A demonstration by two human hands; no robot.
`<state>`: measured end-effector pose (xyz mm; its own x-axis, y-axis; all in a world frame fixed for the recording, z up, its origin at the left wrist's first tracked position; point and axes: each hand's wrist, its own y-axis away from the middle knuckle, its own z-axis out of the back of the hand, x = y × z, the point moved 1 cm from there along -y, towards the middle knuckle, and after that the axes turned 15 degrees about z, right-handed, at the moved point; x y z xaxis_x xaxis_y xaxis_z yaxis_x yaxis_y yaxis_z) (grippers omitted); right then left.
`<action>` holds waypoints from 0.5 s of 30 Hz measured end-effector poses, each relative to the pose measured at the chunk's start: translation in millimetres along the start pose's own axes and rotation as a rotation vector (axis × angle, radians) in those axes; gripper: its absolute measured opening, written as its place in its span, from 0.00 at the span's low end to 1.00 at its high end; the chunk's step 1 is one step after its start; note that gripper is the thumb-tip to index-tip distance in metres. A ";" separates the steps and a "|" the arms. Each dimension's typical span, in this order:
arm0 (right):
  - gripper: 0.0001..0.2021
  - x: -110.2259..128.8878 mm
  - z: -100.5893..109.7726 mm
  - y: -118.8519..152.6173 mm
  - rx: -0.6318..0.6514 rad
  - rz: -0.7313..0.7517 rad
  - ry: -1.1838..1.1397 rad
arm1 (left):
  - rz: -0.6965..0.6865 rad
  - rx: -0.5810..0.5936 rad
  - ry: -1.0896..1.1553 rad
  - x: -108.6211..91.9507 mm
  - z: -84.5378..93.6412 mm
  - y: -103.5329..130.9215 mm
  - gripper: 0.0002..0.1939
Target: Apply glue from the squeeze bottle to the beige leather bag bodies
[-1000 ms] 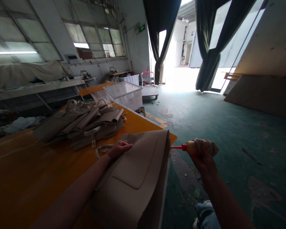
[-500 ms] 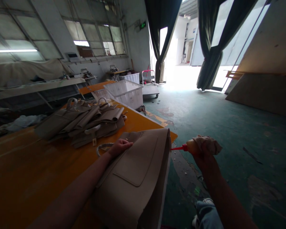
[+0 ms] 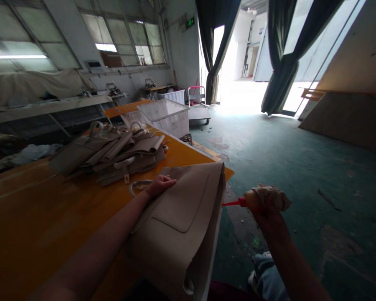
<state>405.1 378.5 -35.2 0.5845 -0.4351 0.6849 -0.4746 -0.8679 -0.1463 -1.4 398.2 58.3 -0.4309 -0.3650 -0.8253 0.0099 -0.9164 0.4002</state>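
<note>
A taupe handbag body [image 3: 181, 209] with a stitched pocket lies on the orange table, its open edge facing right. My left hand [image 3: 161, 184] rests on its upper part, fingers curled and closed on the material. A pale wrapped handle [image 3: 138, 186] shows behind that hand. In my right hand [image 3: 268, 211] is a glue bottle [image 3: 251, 200] with a red nozzle, held sideways beyond the table edge. The nozzle tip points left, close to the bag's open right edge; whether it touches cannot be told. A crumpled beige cloth [image 3: 274, 195] is wrapped around the bottle's rear.
A pile of similar taupe bag pieces [image 3: 113, 152] lies farther back on the orange table [image 3: 34, 213]. Behind stand a translucent plastic bin [image 3: 167, 119] and a flat trolley [image 3: 199, 113]. Green floor [image 3: 301, 167] runs right toward a curtained doorway.
My right hand has brought the nozzle down along the bag's right edge, nearer to me. My left hand keeps its place on the bag. The view has shifted slightly.
</note>
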 end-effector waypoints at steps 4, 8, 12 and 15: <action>0.39 2.4 2.1 16.4 0.007 -0.017 0.020 | -0.006 0.013 0.008 2.5 0.5 -1.5 0.32; 0.36 10.2 3.1 25.7 0.014 -0.115 0.033 | 0.009 0.011 0.024 3.5 -0.1 -1.6 0.31; 0.38 16.0 -0.2 40.0 -0.040 -0.174 0.031 | 0.020 0.009 0.046 3.1 -0.7 -0.9 0.30; 0.39 18.8 -0.5 52.6 -0.073 -0.224 0.035 | 0.014 0.010 0.033 3.1 -0.3 -0.6 0.31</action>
<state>390.8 324.8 -29.7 0.6583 -0.2238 0.7187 -0.3827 -0.9217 0.0635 -2.5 397.6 55.4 -0.4010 -0.3832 -0.8321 0.0065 -0.9095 0.4157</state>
